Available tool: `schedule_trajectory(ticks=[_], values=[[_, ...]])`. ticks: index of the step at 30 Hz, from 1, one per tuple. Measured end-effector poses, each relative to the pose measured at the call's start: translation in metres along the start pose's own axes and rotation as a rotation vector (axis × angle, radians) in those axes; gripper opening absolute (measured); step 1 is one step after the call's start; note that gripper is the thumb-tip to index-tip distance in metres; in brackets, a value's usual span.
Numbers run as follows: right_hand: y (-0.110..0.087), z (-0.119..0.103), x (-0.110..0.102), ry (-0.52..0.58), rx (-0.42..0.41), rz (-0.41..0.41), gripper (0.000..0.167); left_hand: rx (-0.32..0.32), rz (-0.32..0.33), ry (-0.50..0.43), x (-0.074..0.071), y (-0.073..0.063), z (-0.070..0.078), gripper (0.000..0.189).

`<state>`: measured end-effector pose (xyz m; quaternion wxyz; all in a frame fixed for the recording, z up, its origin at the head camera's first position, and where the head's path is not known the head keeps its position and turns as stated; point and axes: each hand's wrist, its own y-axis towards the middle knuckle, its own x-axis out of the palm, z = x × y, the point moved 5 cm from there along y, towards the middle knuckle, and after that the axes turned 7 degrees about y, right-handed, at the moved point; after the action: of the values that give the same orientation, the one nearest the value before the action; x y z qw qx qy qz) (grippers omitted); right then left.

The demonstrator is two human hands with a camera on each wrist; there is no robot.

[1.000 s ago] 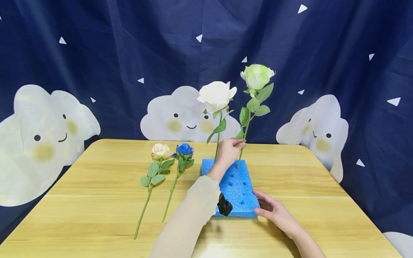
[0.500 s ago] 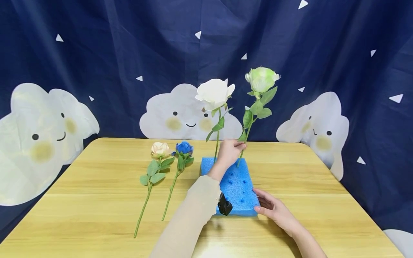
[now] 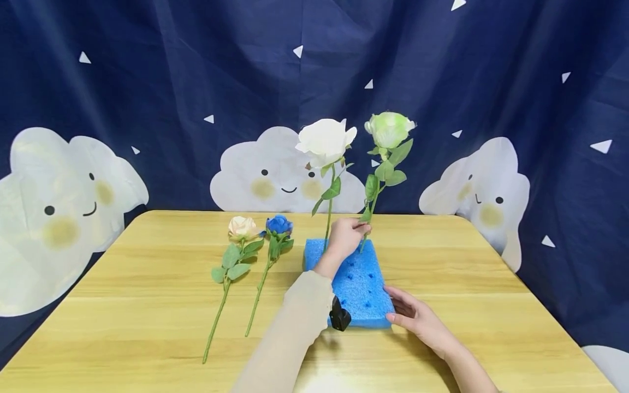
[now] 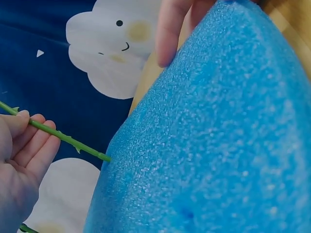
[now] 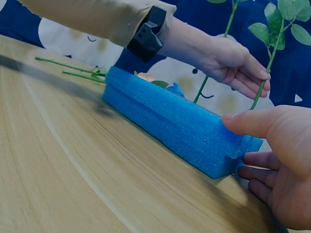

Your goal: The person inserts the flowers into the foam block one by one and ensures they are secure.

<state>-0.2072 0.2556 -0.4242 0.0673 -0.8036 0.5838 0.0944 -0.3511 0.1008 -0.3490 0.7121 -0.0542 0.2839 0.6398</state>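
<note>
My left hand [image 3: 343, 238] pinches the stem of a green-and-white rose [image 3: 390, 130] between thumb and fingers. The lower end of that stem meets the far right part of a blue foam block [image 3: 358, 307], as the left wrist view also shows. A white rose [image 3: 325, 143] stands upright at the block's far left, its lower stem partly hidden by my left hand. At the block's near right corner, my right hand [image 3: 423, 326] holds the foam, thumb [image 5: 248, 122] on one face and fingers curled against another.
Left of the block, a peach rose [image 3: 243, 228] and a blue rose [image 3: 279, 225] lie on the wooden table [image 3: 162, 305], stems toward the near side. Small holes dot the foam's top. A dark blue curtain [image 3: 275, 54] with clouds hangs behind the table.
The green-and-white rose's head tilted slightly right, then came back left and sits a little lower now. My left hand has dropped slightly with the stem. My right hand stays at the block.
</note>
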Motion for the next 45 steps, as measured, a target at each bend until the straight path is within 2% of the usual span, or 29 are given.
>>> schedule_trajectory(ticks=[4,10,14,18,28,36,45], values=[[0.002,0.003,-0.002,0.003,0.026,0.025,0.06,0.005,-0.006,-0.026,-0.002,0.0,-0.001,0.016],[0.004,0.004,-0.001,0.009,0.014,0.021,0.06,-0.009,-0.065,-0.017,-0.003,0.0,-0.001,0.018],[0.004,0.005,-0.001,0.019,0.021,0.017,0.06,-0.045,-0.094,-0.068,-0.004,0.0,-0.003,0.019],[0.004,0.006,0.0,0.021,0.028,0.015,0.06,-0.052,-0.123,-0.103,-0.004,0.0,-0.004,0.02],[0.004,0.004,0.0,0.006,0.019,0.012,0.061,0.003,-0.086,0.025,-0.007,-0.003,0.003,0.021],[0.003,0.004,0.0,-0.01,0.033,0.02,0.062,-0.021,-0.059,0.014,-0.008,-0.006,0.003,0.023],[0.004,0.005,-0.003,-0.016,0.018,0.019,0.061,-0.014,-0.048,-0.012,-0.013,-0.009,0.006,0.02]])
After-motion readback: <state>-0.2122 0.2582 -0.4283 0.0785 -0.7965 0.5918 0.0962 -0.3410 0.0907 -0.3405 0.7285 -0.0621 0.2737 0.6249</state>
